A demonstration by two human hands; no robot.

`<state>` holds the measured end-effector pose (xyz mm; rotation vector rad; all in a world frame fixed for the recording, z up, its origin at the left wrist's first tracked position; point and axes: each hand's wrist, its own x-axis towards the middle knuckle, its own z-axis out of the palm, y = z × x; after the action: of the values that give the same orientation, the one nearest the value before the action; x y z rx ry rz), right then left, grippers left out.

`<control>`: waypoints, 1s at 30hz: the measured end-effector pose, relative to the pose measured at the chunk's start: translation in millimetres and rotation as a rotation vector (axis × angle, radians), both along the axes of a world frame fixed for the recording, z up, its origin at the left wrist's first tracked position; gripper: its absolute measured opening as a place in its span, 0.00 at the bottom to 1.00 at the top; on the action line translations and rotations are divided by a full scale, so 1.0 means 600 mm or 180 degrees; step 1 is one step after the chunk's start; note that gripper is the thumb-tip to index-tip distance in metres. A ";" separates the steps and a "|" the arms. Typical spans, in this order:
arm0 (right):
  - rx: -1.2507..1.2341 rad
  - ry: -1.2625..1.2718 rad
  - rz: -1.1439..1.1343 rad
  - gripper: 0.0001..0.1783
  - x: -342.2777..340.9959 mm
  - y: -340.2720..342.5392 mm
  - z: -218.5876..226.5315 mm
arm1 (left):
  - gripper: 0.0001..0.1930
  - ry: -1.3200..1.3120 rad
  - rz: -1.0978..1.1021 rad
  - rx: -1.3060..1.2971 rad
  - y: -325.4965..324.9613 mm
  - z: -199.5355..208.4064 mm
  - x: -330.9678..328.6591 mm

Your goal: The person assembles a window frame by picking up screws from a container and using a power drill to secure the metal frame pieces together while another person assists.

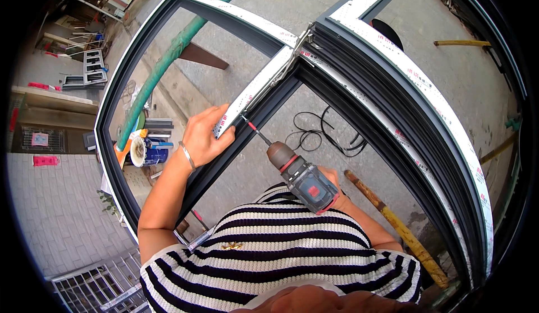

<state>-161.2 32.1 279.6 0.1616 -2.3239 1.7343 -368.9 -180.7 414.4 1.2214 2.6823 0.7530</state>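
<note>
Here, the drill (303, 181), likely heavy and best held by its handle, is in the mostly hidden, closed right hand (331, 176) before the striped shirt (286, 240), its tip (250, 125) by the stiff-looking frame (241, 15), which the left hand (205, 136) clamps by one long bar (255, 88).

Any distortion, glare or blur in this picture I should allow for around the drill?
Head view: fisheye bends the white-edged frame into a bow, and the corners go black; head view: the drill and left hand look reasonably sharp, without strong glare; head view: daylight seems soft.
</note>
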 end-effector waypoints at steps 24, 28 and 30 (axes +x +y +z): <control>-0.0137 0.0283 0.0089 0.15 -0.026 0.008 0.001 | 0.21 0.0062 0.0005 0.0079 0.001 0.000 -0.001; -0.0139 0.0232 0.0124 0.16 -0.026 0.008 -0.002 | 0.21 0.0014 0.0012 0.0050 0.003 0.001 -0.002; -0.0150 0.0162 0.0140 0.16 -0.025 0.008 0.002 | 0.21 0.0110 -0.0025 0.0122 0.001 -0.004 -0.002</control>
<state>-176.3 36.8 280.8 0.2472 -2.2581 1.7824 -370.4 -180.1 412.3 1.2644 2.7009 0.7929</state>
